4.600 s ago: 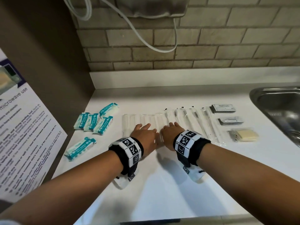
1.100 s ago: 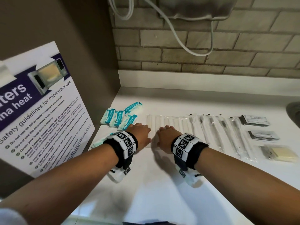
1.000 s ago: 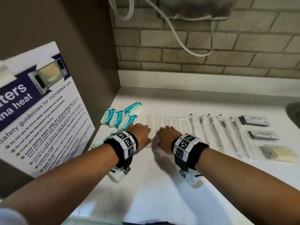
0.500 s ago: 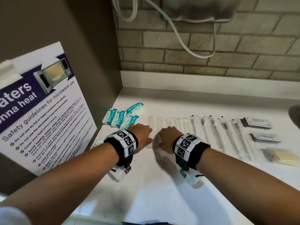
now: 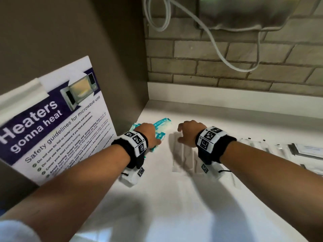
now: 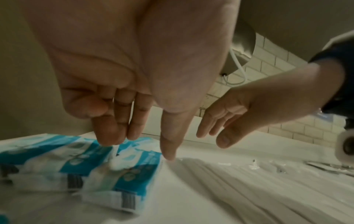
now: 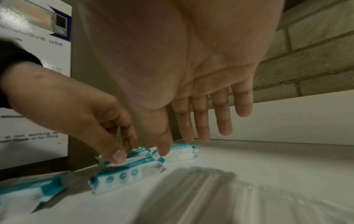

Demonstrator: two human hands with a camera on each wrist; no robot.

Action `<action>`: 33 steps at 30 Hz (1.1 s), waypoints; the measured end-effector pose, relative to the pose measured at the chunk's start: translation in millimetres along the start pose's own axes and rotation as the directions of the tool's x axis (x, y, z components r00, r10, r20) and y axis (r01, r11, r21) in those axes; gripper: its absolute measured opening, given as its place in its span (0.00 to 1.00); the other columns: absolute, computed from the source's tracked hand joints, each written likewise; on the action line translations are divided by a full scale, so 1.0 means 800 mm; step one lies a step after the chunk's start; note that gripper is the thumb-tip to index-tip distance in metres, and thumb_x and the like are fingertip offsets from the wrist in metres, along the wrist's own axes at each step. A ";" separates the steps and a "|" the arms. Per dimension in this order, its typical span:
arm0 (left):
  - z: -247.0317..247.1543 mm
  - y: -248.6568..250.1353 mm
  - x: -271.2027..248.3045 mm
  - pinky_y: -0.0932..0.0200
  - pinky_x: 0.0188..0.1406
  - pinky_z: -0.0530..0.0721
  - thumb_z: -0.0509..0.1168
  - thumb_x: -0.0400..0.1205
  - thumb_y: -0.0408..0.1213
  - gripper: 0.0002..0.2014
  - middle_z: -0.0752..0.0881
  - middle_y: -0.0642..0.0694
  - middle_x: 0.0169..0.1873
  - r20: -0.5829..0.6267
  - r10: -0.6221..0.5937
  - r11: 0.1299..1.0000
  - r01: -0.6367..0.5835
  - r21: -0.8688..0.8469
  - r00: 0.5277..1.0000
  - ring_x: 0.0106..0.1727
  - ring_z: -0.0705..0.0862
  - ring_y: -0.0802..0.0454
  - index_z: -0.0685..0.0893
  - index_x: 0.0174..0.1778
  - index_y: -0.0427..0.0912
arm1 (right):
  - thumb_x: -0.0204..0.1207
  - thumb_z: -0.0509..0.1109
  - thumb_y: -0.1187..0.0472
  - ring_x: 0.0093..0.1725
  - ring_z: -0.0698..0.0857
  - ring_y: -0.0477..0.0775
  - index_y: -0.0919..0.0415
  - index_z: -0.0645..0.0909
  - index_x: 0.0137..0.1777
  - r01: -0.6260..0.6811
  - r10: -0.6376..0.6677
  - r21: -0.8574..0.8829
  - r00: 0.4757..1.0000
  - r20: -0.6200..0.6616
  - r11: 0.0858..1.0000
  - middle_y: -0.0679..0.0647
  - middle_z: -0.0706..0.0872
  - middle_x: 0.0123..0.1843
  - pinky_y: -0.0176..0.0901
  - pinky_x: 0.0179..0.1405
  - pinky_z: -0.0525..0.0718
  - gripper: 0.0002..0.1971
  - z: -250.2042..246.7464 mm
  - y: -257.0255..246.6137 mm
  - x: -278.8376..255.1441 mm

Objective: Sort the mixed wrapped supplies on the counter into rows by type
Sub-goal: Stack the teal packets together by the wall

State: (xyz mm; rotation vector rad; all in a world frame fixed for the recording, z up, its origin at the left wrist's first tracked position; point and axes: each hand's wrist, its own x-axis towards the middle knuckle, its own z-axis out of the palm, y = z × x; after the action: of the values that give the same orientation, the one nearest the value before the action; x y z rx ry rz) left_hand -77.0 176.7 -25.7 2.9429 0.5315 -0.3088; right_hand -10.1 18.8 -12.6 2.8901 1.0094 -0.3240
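Observation:
Several teal-and-white packets point(image 5: 163, 124) lie bunched at the counter's far left corner. My left hand point(image 5: 152, 137) is down among them. In the left wrist view its fingers point(image 6: 109, 136) point down onto the teal packets point(image 6: 138, 174), and the thumb touches one packet's edge. The right wrist view shows that thumb pressing the end of a teal packet point(image 7: 126, 175). My right hand point(image 5: 185, 131) hovers with straight fingers point(image 7: 201, 128) and holds nothing. Below it is the row of long clear wrapped sticks point(image 5: 183, 156).
A microwave safety poster point(image 5: 57, 133) leans on the brown side panel at the left. More clear wrapped sticks point(image 5: 253, 142) and flat grey packs point(image 5: 307, 151) lie to the right. A cable point(image 5: 218, 49) hangs on the brick wall. The white counter point(image 5: 174, 206) stretches towards me.
Both hands have left the clear wrappers and moved left and farther away. The left hand now reaches the teal packets and the right hand has lifted. The head view has swung left.

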 end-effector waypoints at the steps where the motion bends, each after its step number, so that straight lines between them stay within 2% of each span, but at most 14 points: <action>1: 0.000 0.000 0.003 0.54 0.55 0.83 0.71 0.75 0.57 0.28 0.86 0.43 0.56 0.022 -0.014 1.000 0.014 0.008 1.000 0.57 0.85 0.44 0.82 0.63 0.39 | 0.78 0.66 0.49 0.67 0.80 0.60 0.56 0.76 0.70 0.004 -0.004 0.001 1.000 0.007 1.000 0.56 0.82 0.67 0.51 0.62 0.80 0.22 -0.004 0.000 0.008; 3: 0.002 0.000 0.011 0.56 0.46 0.81 0.73 0.72 0.59 0.29 0.86 0.45 0.48 0.052 -0.031 0.999 0.031 0.010 0.998 0.52 0.85 0.45 0.83 0.59 0.39 | 0.79 0.65 0.52 0.69 0.79 0.61 0.56 0.73 0.74 0.017 -0.017 0.017 1.000 0.021 1.000 0.56 0.79 0.70 0.51 0.63 0.80 0.24 -0.009 -0.001 0.031; 5: 0.003 0.003 0.014 0.57 0.41 0.79 0.75 0.70 0.58 0.29 0.84 0.47 0.44 0.059 -0.034 0.999 0.033 0.009 0.998 0.47 0.85 0.46 0.83 0.57 0.40 | 0.80 0.64 0.57 0.71 0.78 0.61 0.56 0.67 0.79 0.038 -0.040 0.044 0.999 0.035 0.998 0.57 0.77 0.73 0.50 0.65 0.78 0.27 -0.010 -0.004 0.053; 9: 0.002 0.004 0.025 0.55 0.50 0.84 0.76 0.70 0.52 0.29 0.87 0.44 0.56 0.075 -0.017 1.000 0.015 0.026 0.997 0.54 0.87 0.45 0.83 0.62 0.40 | 0.79 0.65 0.64 0.73 0.76 0.62 0.56 0.63 0.81 0.129 -0.134 0.076 0.989 0.063 0.989 0.59 0.75 0.74 0.49 0.71 0.76 0.30 -0.011 -0.016 0.103; 11: 0.002 0.003 0.029 0.54 0.53 0.85 0.77 0.70 0.50 0.29 0.86 0.44 0.57 0.102 0.005 1.000 -0.006 0.007 0.995 0.56 0.86 0.45 0.82 0.63 0.40 | 0.77 0.68 0.67 0.74 0.76 0.62 0.56 0.62 0.82 0.163 -0.172 0.080 0.978 0.121 0.983 0.60 0.74 0.75 0.47 0.73 0.74 0.34 -0.009 -0.021 0.121; 13: 0.003 0.005 0.033 0.51 0.58 0.85 0.79 0.68 0.47 0.32 0.85 0.44 0.59 0.147 0.021 0.998 -0.013 -0.055 0.989 0.58 0.85 0.45 0.80 0.66 0.40 | 0.74 0.71 0.67 0.71 0.78 0.63 0.54 0.65 0.81 0.185 -0.195 0.080 0.970 0.147 0.979 0.59 0.75 0.73 0.49 0.71 0.76 0.35 -0.004 -0.024 0.137; 15: 0.004 0.007 0.037 0.51 0.61 0.84 0.80 0.67 0.44 0.34 0.84 0.45 0.61 0.174 0.052 0.995 -0.035 -0.097 0.983 0.60 0.84 0.45 0.79 0.69 0.42 | 0.73 0.70 0.68 0.67 0.81 0.64 0.52 0.73 0.76 0.214 -0.223 0.085 0.968 0.112 0.973 0.59 0.76 0.69 0.51 0.67 0.79 0.29 0.000 -0.022 0.148; 17: 0.005 0.010 0.040 0.54 0.58 0.85 0.79 0.67 0.39 0.32 0.84 0.47 0.61 0.182 0.091 0.991 -0.071 -0.113 0.979 0.59 0.84 0.47 0.80 0.69 0.45 | 0.75 0.68 0.68 0.64 0.82 0.65 0.51 0.76 0.72 0.236 -0.243 0.094 0.967 0.075 0.967 0.59 0.75 0.67 0.50 0.65 0.80 0.25 0.001 -0.018 0.156; 21: 0.004 0.016 0.044 0.57 0.53 0.84 0.73 0.70 0.31 0.27 0.81 0.50 0.60 0.170 0.144 0.986 -0.126 -0.112 0.975 0.56 0.83 0.49 0.81 0.66 0.52 | 0.77 0.68 0.68 0.64 0.81 0.64 0.51 0.75 0.73 0.249 -0.260 0.109 0.960 0.100 0.962 0.60 0.75 0.67 0.47 0.64 0.77 0.25 -0.001 -0.007 0.168; 26: -0.003 0.017 0.047 0.56 0.67 0.79 0.68 0.74 0.24 0.28 0.76 0.50 0.67 0.109 0.182 0.977 -0.167 -0.132 0.977 0.67 0.79 0.50 0.80 0.69 0.51 | 0.79 0.64 0.70 0.69 0.80 0.61 0.54 0.78 0.72 0.263 -0.276 0.124 0.956 0.101 0.957 0.59 0.77 0.70 0.40 0.66 0.74 0.23 -0.015 0.001 0.176; 30: -0.003 0.016 0.049 0.54 0.71 0.77 0.65 0.75 0.22 0.29 0.76 0.50 0.70 0.102 0.207 0.972 -0.192 -0.138 0.973 0.70 0.77 0.49 0.80 0.70 0.50 | 0.77 0.63 0.71 0.66 0.83 0.55 0.57 0.85 0.64 0.250 -0.288 0.241 0.948 0.137 0.938 0.54 0.86 0.67 0.36 0.61 0.75 0.19 -0.020 -0.004 0.187; 33: 0.000 0.017 0.052 0.51 0.70 0.78 0.65 0.74 0.23 0.29 0.77 0.49 0.70 0.093 0.206 0.972 -0.193 -0.136 0.974 0.69 0.78 0.47 0.81 0.69 0.52 | 0.75 0.66 0.69 0.63 0.84 0.55 0.54 0.86 0.62 0.252 -0.307 0.288 0.938 0.162 0.924 0.52 0.87 0.63 0.45 0.67 0.80 0.18 -0.018 -0.008 0.192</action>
State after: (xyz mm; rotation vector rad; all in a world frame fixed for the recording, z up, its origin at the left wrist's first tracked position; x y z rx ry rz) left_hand -34.1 177.8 -33.6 2.8075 0.2289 -0.3898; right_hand 105.7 119.1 -32.4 2.8448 1.4424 -0.8140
